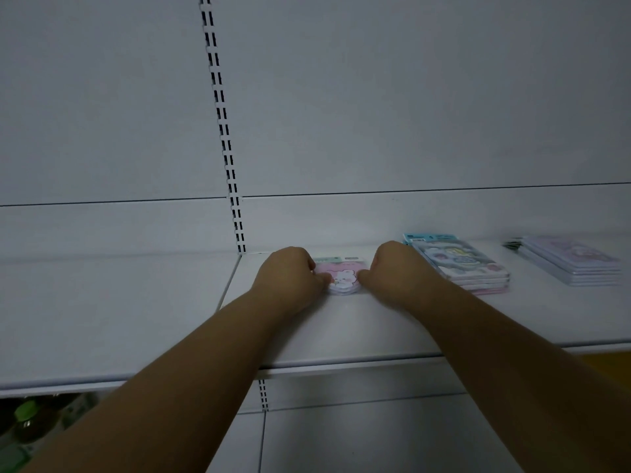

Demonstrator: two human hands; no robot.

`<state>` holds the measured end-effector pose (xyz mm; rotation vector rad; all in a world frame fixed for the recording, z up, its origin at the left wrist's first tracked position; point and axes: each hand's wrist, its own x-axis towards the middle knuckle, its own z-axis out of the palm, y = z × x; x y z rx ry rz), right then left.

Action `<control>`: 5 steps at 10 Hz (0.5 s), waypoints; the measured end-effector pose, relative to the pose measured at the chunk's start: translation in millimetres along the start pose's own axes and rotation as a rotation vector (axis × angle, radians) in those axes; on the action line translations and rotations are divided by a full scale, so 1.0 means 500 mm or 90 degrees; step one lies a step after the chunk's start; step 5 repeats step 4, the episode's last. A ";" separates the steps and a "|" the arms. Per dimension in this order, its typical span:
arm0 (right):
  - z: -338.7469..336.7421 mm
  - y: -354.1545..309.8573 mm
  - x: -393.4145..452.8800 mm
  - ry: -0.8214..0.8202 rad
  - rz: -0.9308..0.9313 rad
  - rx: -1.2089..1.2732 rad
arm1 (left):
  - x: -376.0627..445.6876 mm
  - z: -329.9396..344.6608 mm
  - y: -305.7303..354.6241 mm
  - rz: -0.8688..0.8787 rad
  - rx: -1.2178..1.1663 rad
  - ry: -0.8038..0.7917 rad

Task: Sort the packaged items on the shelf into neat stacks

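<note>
A small stack of pink packaged items (341, 276) with a white cartoon animal on top lies near the back of the white shelf (341, 336). My left hand (290, 274) grips its left side, thumb on the top pack. My right hand (392, 271) grips its right side with curled fingers. To the right lies a stack of blue and pink packs (461, 264). Further right sits a stack of pale lilac packs (573, 264).
A slotted upright (222, 131) runs down the white back panel behind the shelf. A neighbouring shelf section (102, 319) lies to the left. Bottles with green caps (24, 421) show below at the lower left. A dark small item (512, 244) sits behind the lilac stack.
</note>
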<state>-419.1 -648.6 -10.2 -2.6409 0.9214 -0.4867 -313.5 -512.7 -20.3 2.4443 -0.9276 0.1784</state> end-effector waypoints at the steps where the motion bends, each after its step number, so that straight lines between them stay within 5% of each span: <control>1: 0.002 -0.002 -0.002 0.000 -0.001 0.012 | -0.004 -0.003 -0.002 0.014 0.031 -0.014; 5: -0.001 -0.008 -0.024 0.049 -0.031 0.013 | -0.011 -0.009 -0.003 0.034 0.012 -0.008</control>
